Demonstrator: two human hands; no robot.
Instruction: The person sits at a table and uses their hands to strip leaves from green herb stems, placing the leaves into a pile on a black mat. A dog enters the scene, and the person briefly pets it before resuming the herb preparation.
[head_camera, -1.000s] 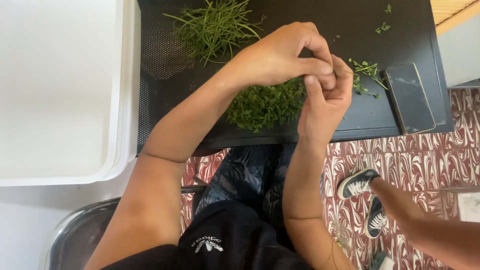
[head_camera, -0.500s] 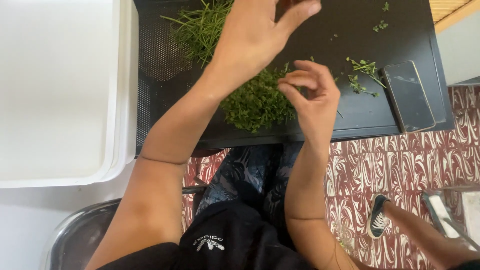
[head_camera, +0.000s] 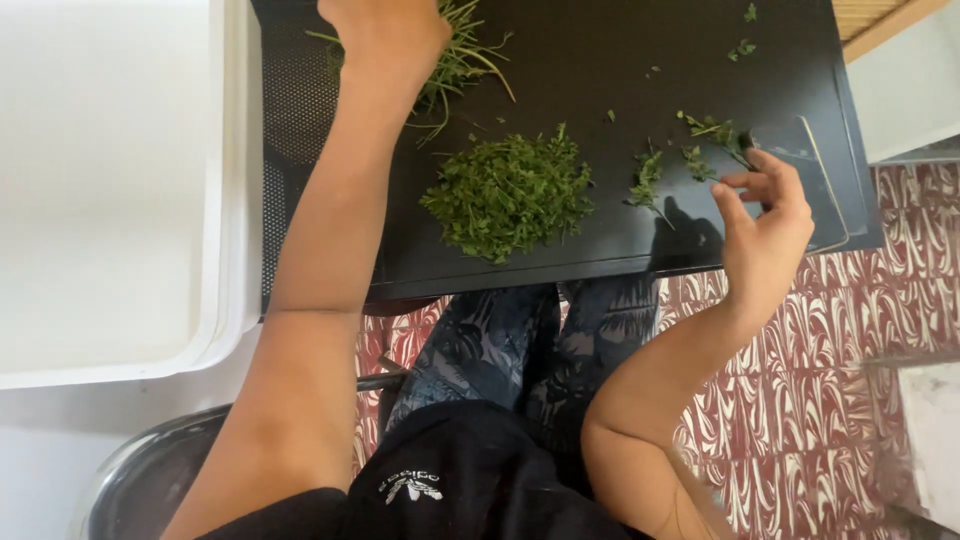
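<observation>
Since the earlier frames, the two hands had separated: the left hand (head_camera: 385, 35) had moved from the centre of the tray to the far pile of uncut stems, and the right hand (head_camera: 765, 225) had drawn away to the right. The left hand rested on the bundle of long green herb stems (head_camera: 460, 60) at the top of the view; whether its fingers were closed on the stems could not be determined, as the frame edge cut them off. The right hand was open, fingers loosely spread, holding nothing, and positioned over the right near corner of the black tray (head_camera: 620, 60). Loose herb sprigs (head_camera: 700, 150) lay just beside its fingertips. The heap of picked green leaves (head_camera: 510, 195) lay between the two hands, near the front edge of the tray. A white tray (head_camera: 110, 190) stood to the left.
</observation>
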